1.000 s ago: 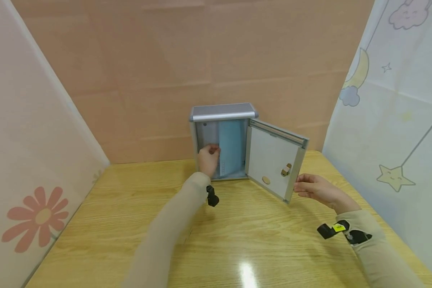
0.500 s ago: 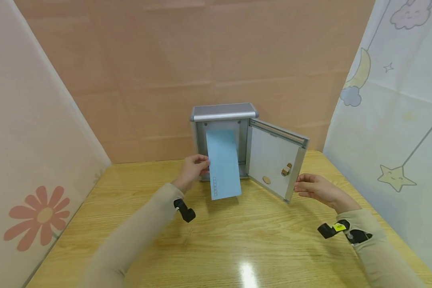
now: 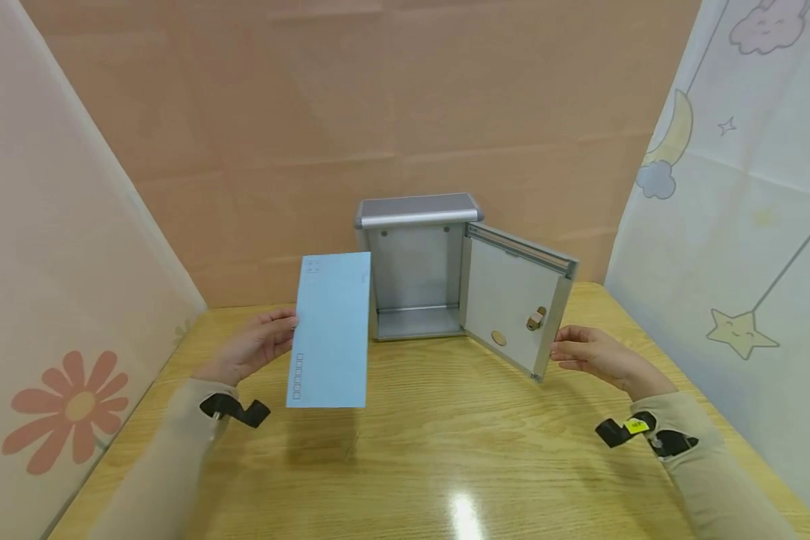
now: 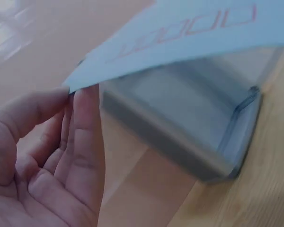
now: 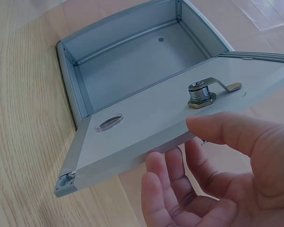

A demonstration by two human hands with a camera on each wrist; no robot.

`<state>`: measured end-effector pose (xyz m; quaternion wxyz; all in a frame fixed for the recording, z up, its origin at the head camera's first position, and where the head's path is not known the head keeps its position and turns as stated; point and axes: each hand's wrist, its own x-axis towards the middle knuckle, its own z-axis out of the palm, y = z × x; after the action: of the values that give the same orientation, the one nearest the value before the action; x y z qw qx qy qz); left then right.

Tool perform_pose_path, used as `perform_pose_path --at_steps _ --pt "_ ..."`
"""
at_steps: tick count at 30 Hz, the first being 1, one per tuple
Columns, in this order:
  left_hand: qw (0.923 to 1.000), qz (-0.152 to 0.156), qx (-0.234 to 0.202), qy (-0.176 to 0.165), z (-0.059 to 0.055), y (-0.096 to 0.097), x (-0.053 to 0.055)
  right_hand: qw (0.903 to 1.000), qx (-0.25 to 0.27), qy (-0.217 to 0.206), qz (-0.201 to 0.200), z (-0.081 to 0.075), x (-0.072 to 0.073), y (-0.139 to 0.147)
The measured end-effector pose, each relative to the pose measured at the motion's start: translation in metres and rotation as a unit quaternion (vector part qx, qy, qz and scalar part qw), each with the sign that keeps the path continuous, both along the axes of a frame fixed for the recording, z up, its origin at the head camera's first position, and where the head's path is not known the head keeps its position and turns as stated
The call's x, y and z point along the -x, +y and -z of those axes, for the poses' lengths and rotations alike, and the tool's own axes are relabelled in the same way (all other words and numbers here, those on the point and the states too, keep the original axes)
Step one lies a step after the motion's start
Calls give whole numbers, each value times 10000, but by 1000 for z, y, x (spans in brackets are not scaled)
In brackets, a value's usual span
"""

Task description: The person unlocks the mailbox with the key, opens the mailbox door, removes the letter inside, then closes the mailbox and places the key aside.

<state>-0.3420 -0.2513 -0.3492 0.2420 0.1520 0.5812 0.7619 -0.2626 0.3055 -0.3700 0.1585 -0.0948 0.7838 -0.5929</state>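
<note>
A light blue envelope point(image 3: 331, 330) stands upright over the table, left of a grey metal mailbox point(image 3: 418, 212). My left hand point(image 3: 259, 341) pinches its left edge between thumb and fingers; the left wrist view shows the thumb point(image 4: 38, 106) on the paper's edge. Nothing lies inside the mailbox, whose door point(image 3: 513, 292) is swung out to the right. On the door's outer edge, my right hand point(image 3: 597, 356) holds with thumb on one face and fingers behind. A metal cam lock point(image 5: 203, 92) sits on the door's inner face near that thumb.
The mailbox stands at the back of a wooden table point(image 3: 405, 465). Behind it hangs an orange-brown backdrop point(image 3: 310, 112). Patterned panels border both sides, with a flower point(image 3: 74, 409) on the left and a star point(image 3: 742, 332) on the right.
My left hand has drawn the envelope out of the mailbox and carried it left and toward me. My right hand and the door have stayed in place.
</note>
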Motion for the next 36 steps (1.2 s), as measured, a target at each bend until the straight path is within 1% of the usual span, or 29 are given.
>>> perform_pose_path --at_steps 3,6,9,12,14,16,19,22,26,28,33,36 --pt "9990 -29 -423 -144 4 -26 5 10000 0 -38 54 0 0 1" --pt "9982 -157 -514 -271 13 -42 13 10000 -18 -54 35 1 0 1" --pt "9982 -357 -258 -413 24 -51 22 10000 -7 -56 50 1 -1 2" --pt "9969 -555 309 -468 37 -53 35 10000 23 -12 38 2 -1 3" --pt "9933 -673 799 -502 44 -49 43 10000 58 6 36 1 -1 3" --pt "9883 -668 1276 -506 52 -42 49 10000 70 6 32 1 -1 4" --pt "9793 -657 1823 -592 60 -29 54 10000 56 -10 27 1 -1 3" --pt "9736 -694 2033 -771 66 -15 56 10000 33 -21 25 0 -1 3" --pt "9679 -878 2078 -1104 71 1 59 10000 44 -21 25 0 -1 3" --pt "9639 -981 2170 -1191 73 8 60 10000 47 -11 9 0 -1 3" --pt "9504 -1204 2614 -1180 76 18 61 10000 52 6 -51 0 -1 1" --pt "9430 -1368 2766 -1247 78 21 61 10000 73 18 -54 1 0 0"
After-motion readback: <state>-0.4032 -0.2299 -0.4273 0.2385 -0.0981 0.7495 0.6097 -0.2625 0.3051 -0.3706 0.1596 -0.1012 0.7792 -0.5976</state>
